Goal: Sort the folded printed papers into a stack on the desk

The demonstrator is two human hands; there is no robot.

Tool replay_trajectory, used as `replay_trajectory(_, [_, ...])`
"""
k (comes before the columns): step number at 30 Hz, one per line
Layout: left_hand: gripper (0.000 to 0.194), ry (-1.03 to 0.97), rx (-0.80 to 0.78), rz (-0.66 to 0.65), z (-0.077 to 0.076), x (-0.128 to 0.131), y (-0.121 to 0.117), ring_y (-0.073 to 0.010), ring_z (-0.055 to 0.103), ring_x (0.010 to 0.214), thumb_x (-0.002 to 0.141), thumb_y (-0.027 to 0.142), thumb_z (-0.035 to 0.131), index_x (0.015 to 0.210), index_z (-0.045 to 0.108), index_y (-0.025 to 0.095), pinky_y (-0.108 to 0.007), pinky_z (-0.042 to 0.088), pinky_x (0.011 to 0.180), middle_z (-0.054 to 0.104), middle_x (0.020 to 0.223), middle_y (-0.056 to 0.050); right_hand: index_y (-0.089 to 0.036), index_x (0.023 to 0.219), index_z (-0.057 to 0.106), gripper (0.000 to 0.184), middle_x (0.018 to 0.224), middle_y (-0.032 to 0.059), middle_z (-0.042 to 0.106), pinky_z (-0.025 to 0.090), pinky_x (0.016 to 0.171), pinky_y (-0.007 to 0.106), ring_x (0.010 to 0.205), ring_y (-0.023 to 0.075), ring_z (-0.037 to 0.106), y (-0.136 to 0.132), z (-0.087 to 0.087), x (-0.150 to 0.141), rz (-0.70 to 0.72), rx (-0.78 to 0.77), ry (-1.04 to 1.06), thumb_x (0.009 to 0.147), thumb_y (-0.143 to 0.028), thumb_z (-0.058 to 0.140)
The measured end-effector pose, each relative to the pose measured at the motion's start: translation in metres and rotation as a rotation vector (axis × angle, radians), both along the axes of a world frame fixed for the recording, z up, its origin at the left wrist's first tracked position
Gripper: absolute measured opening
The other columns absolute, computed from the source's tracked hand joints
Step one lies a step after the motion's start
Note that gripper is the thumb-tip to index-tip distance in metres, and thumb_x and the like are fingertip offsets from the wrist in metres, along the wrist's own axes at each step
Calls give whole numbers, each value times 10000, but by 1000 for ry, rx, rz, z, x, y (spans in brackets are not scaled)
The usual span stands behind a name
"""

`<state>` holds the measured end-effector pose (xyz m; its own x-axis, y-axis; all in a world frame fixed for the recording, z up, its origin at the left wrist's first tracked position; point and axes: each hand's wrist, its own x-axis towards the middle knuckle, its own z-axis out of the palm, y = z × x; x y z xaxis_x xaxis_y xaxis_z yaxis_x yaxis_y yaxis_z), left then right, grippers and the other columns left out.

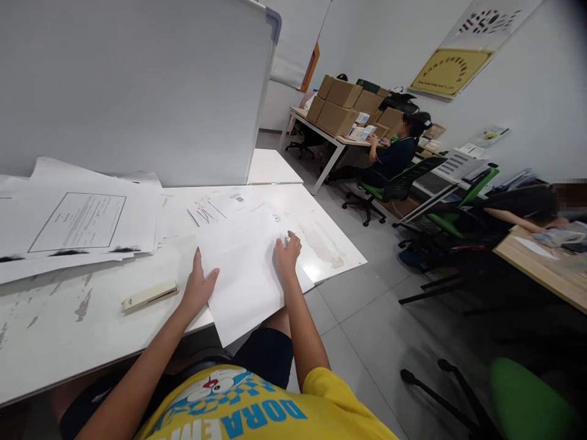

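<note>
A stack of white sheets [247, 269] lies on the white table [68, 330], its near corner hanging over the front edge. My left hand [198, 286] rests at the stack's left edge, fingers straight and together, thumb spread. My right hand [287, 252] lies on top of the sheets near their right side, fingers curved down onto the paper. Neither hand holds anything lifted.
A cream stapler [149, 296] lies left of my left hand. Printed papers [77, 223] are piled at the table's left, smaller slips [215, 208] behind the stack. A grey partition [132, 85] stands behind. Two people sit at desks to the right, with green chairs [394, 183] and cardboard boxes [343, 104].
</note>
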<state>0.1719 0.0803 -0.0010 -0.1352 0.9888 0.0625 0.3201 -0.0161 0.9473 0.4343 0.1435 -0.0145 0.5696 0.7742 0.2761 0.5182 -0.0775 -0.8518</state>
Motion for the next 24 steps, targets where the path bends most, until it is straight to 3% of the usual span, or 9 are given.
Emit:
replay_trajectory(3, [832, 16, 56, 21, 6, -2, -4, -309, 547, 1304, 769, 447, 682, 1496, 352, 215, -468, 438, 1093, 524, 1460, -145, -164, 1364, 466, 593, 1413, 175, 488, 293, 1133, 479, 1354, 308, 397, 3, 12, 7, 31, 7, 82, 835, -428, 508])
replay_trajectory(6, [678, -32, 103, 47, 8, -6, -9, -299, 673, 1093, 725, 532, 691, 1287, 583, 168, -434, 531, 972, 715, 1172, -115, -186, 1380, 461, 665, 1424, 157, 513, 376, 1080, 444, 1343, 291, 443, -2, 23, 21, 165, 22, 250, 824, -540, 551])
replay_trajectory(9, [534, -73, 138, 182, 6, -9, -12, -302, 706, 897, 657, 598, 709, 934, 707, 143, -419, 578, 838, 756, 893, -100, -200, 1264, 565, 556, 1338, 124, 606, 434, 1023, 426, 1237, 279, 546, -14, 28, 34, 357, 112, 399, 818, -533, 571])
replay_trajectory(12, [482, -108, 206, 312, 5, -10, -11, -294, 695, 863, 629, 601, 730, 798, 702, 150, -412, 577, 802, 743, 823, -87, -202, 1153, 617, 452, 1190, 96, 680, 460, 976, 415, 1115, 264, 606, -29, 27, 43, 427, 194, 475, 774, -447, 629])
replay_trajectory(16, [517, -254, 166, 344, 6, -11, -6, -285, 686, 888, 643, 610, 735, 845, 695, 135, -406, 576, 793, 738, 872, -99, -219, 927, 628, 301, 896, 34, 682, 489, 795, 335, 875, 222, 614, -48, 26, 49, 433, 72, 444, 741, -455, 645])
replay_trajectory(19, [614, -352, 114, 196, 7, -12, -4, -294, 681, 980, 669, 623, 728, 1023, 674, 125, -410, 567, 853, 733, 1025, -133, -231, 675, 494, 329, 634, -30, 511, 403, 589, 266, 624, 153, 483, -56, 28, 52, 357, -28, 388, 740, -522, 631])
replay_trajectory(22, [712, -405, 128, 1, 11, -12, -5, -291, 649, 1110, 697, 592, 728, 1241, 580, 158, -402, 547, 928, 678, 1224, -150, -238, 577, 328, 477, 532, -55, 323, 298, 510, 262, 541, 122, 339, -60, 31, 55, 269, -57, 352, 763, -568, 618])
replay_trajectory(24, [732, -382, 107, -72, 13, -12, -6, -279, 636, 1144, 698, 552, 743, 1296, 540, 182, -394, 538, 949, 654, 1280, -144, -234, 565, 346, 487, 527, -45, 347, 316, 517, 269, 553, 130, 362, -63, 32, 58, 248, -76, 347, 792, -590, 590])
